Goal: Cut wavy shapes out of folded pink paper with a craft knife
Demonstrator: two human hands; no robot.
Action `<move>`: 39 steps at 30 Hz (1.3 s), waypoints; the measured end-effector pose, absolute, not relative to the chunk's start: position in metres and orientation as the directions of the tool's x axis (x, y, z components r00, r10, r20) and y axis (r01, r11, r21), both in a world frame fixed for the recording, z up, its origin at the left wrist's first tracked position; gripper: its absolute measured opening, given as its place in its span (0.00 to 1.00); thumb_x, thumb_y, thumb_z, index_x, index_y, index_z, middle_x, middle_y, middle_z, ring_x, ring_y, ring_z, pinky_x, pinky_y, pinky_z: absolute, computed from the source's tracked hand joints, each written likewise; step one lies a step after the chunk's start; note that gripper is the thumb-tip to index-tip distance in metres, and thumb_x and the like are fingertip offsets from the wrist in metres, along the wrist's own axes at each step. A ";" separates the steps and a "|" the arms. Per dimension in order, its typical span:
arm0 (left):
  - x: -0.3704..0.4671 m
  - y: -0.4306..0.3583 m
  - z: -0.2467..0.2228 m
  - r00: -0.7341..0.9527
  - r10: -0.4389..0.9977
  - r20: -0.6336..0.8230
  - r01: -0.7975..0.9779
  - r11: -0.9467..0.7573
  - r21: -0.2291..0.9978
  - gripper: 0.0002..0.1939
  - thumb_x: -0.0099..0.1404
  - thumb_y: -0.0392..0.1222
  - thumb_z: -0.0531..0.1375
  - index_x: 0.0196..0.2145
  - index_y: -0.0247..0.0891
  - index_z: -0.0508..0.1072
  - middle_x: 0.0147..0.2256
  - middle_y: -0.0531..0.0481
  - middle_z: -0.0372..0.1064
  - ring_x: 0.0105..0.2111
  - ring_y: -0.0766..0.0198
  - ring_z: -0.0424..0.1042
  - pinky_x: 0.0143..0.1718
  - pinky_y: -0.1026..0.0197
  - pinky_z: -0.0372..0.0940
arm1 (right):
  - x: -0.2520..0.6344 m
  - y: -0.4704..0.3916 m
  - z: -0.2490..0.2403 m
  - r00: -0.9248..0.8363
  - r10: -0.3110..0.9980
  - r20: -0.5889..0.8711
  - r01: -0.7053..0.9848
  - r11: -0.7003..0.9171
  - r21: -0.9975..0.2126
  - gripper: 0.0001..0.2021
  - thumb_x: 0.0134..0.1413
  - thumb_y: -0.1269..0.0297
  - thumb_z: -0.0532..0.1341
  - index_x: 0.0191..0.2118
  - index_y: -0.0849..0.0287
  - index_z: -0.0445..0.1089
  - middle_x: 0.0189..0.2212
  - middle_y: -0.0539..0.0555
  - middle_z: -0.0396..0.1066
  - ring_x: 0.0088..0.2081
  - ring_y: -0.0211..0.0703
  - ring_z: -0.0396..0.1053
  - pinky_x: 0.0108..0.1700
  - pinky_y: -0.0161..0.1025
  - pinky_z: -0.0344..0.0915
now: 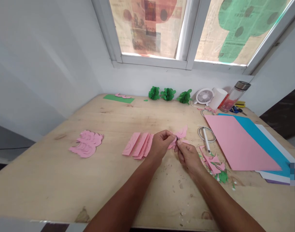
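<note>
Above the middle of the table, my left hand pinches a piece of pink paper between thumb and fingertips. My right hand is closed just beside it, its fingertips almost meeting the left ones. A small dark tip shows between the two hands at the paper; the rest of it is hidden in my right fingers, so its kind is unclear. Folded pink paper strips lie left of my left hand, partly behind it. Pink and green paper scraps lie right of my right hand.
A stack of pink cut-outs lies at left. Green paper and green paper ornaments line the back. At right are a white pen, a tape roll, pink sheet, blue sheet, fan and bottle.
</note>
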State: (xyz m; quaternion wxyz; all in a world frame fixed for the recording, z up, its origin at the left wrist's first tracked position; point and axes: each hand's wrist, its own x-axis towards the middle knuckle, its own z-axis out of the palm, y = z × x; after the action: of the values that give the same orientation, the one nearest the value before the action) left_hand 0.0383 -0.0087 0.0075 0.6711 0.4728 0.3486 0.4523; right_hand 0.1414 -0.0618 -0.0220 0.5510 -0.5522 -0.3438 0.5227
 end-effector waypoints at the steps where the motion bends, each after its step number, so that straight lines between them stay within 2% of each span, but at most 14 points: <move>1: 0.038 -0.009 0.007 0.349 0.936 -0.039 -0.276 0.143 0.951 0.08 0.49 0.38 0.60 0.17 0.35 0.64 0.16 0.56 0.60 0.19 0.71 0.58 0.23 0.66 0.53 | 0.142 -0.062 -0.022 0.217 0.955 -0.202 -0.197 -0.160 -0.967 0.19 0.45 0.48 0.60 0.21 0.61 0.63 0.07 0.40 0.48 0.11 0.27 0.40 0.15 0.32 0.33; 39: 0.037 -0.005 0.001 0.377 0.926 -0.035 -0.255 0.140 0.957 0.09 0.49 0.39 0.61 0.17 0.34 0.65 0.17 0.56 0.60 0.19 0.71 0.58 0.23 0.66 0.53 | 0.142 -0.061 -0.022 0.236 0.956 -0.173 -0.156 -0.138 -0.978 0.20 0.46 0.47 0.59 0.20 0.61 0.63 0.07 0.41 0.49 0.11 0.29 0.41 0.16 0.32 0.34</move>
State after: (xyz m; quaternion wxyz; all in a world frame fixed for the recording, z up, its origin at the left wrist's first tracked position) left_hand 0.0372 -0.0045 0.0006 0.6718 0.4868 0.3445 0.4393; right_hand 0.1417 -0.0610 -0.0219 0.5509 -0.5607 -0.3570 0.5047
